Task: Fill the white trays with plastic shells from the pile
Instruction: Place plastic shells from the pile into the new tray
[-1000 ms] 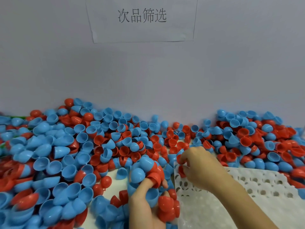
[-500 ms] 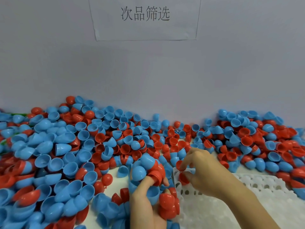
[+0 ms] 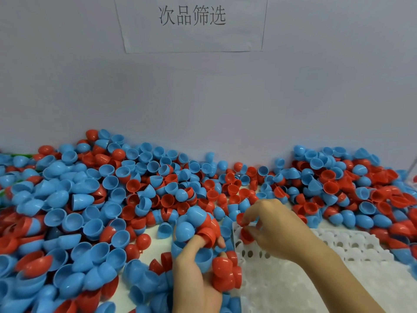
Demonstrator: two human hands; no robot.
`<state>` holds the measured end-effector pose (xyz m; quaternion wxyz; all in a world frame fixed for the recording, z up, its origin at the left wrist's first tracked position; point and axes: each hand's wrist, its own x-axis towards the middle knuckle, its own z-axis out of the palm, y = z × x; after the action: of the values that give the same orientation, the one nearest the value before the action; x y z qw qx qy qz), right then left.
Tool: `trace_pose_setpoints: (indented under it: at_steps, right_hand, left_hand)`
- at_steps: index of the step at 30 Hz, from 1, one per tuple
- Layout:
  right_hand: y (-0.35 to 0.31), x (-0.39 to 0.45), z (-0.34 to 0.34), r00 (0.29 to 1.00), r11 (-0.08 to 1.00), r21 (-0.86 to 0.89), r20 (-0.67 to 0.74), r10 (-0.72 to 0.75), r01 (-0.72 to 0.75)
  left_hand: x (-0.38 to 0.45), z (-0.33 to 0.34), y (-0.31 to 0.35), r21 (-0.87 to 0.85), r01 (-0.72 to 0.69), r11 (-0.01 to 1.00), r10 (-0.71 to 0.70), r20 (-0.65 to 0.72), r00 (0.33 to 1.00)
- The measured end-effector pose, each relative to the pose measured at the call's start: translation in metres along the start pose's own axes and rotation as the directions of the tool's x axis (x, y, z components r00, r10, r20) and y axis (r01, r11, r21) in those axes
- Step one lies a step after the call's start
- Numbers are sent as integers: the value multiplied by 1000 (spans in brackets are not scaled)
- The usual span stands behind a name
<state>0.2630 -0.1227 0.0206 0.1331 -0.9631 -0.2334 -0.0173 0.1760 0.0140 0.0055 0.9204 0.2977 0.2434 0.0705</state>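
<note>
A big pile of blue and red plastic shells [image 3: 94, 199] covers the table from the left edge to the far right, up against the wall. A white tray [image 3: 293, 281] with rows of round holes lies at the lower right. My left hand [image 3: 196, 274] grips a bunch of blue and red shells [image 3: 198, 231], just left of the tray's corner. My right hand [image 3: 270, 227] is over the tray's far left corner and pinches a red shell [image 3: 242, 219] in its fingertips; another red shell [image 3: 246, 236] sits in the tray just beneath.
A grey wall [image 3: 203, 98] rises right behind the pile, with a paper sign [image 3: 191, 21] taped to it. More shells [image 3: 349, 188] heap up beyond the tray on the right. A small white patch of table [image 3: 155, 242] shows left of my left hand.
My right hand has stayed at the tray's far left corner, working a red shell with its fingertips. My left hand keeps its bunch of shells in place.
</note>
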Motion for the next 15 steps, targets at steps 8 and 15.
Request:
trace_pose_setpoints:
  at_steps: [8,15]
  right_hand:
    - [26,-28,-41,973,928,374,-215,84,3]
    - [59,-103,-25,996,963,253,7,89,-88]
  left_hand:
    - [-4,-12,-1,28,0,1000,-4,135,991]
    - [-6,-9,-1,34,-58,998,53,122,991]
